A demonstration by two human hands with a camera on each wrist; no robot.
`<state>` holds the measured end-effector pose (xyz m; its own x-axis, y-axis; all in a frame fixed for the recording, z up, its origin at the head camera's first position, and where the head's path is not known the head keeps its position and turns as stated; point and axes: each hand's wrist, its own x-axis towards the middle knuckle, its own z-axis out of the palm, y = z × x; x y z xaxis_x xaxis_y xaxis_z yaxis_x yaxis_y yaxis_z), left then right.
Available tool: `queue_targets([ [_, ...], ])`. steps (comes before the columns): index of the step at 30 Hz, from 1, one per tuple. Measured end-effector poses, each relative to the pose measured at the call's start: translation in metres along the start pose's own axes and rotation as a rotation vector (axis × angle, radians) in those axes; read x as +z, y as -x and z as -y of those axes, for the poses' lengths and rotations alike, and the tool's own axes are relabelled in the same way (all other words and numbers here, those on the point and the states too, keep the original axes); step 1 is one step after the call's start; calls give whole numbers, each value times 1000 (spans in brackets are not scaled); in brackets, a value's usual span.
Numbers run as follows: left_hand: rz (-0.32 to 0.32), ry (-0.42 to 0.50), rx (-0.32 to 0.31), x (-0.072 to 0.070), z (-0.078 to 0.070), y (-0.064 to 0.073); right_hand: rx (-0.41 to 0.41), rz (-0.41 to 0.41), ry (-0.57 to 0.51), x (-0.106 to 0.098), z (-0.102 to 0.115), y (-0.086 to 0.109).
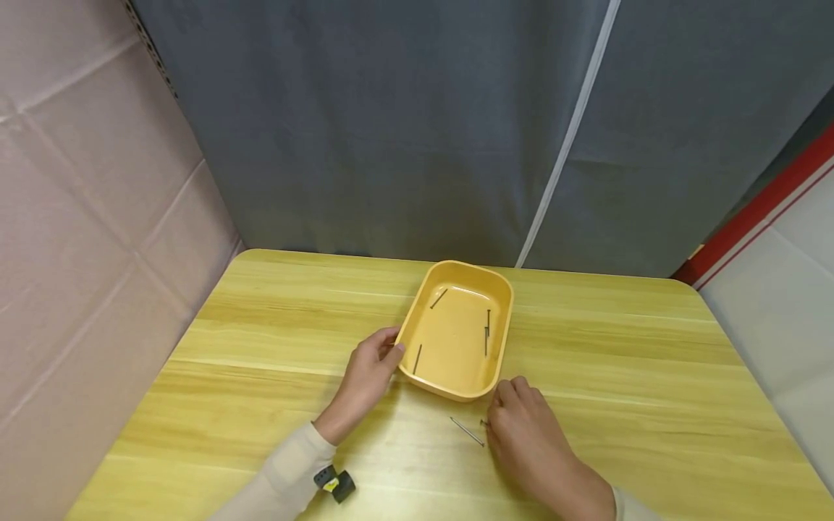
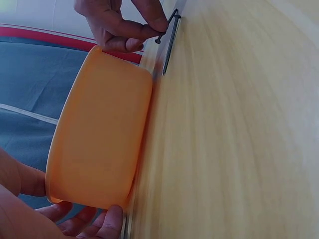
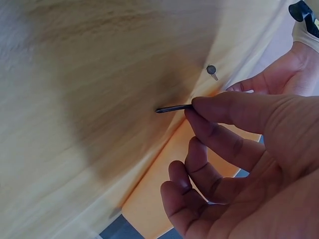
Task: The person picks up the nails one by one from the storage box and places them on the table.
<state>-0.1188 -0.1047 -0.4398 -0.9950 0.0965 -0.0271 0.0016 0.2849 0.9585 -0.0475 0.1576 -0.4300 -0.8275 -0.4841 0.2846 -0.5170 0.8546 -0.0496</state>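
I see the left hand (image 1: 365,369) grip the yellow tray (image 1: 452,334) at its near-left corner, probably to steady it on the table (image 1: 260,347). By the near-right corner, the right hand (image 1: 528,438) pinches a nail (image 3: 173,108) between thumb and forefinger, sensible for so thin a shank; another nail (image 1: 467,432) lies close by, and four nails (image 1: 418,359) rest inside, where the walls likely stop them rolling away
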Motion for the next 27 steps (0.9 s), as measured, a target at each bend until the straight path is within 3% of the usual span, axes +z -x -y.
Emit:
queue_targets([
  [19,1,14,1,0,1,0,12,40,5,3,-2,1],
  [27,-1,12,-1,1,2,0,65,-32,-107,-5,-5,0],
])
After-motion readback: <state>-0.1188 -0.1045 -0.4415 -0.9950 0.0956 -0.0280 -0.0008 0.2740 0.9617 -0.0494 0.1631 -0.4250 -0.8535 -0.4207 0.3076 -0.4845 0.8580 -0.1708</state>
